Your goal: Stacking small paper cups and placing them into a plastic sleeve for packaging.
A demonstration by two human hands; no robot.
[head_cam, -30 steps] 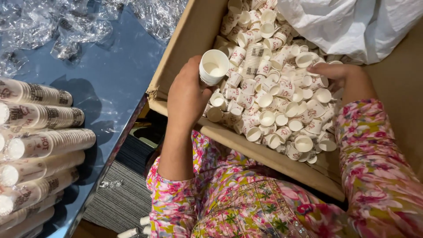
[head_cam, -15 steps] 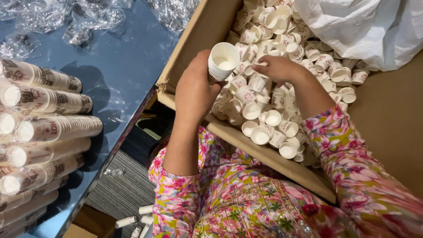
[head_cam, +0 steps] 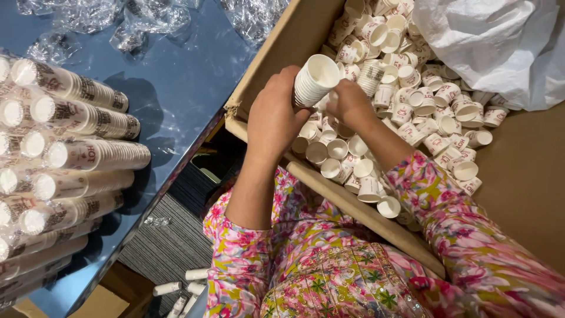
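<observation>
Both hands work over the cardboard box (head_cam: 276, 56) of loose paper cups (head_cam: 424, 112): left hand (head_cam: 273, 115) grips a nested cup stack (head_cam: 315, 79), right hand (head_cam: 350, 101) closes its fingers beside it.

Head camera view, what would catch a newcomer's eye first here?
The heap of loose small paper cups filling the cardboard box at upper right. The left hand grips a nested stack of cups above it, the right hand close beside. Long stacked cup rows lie on the blue table at left.
</observation>
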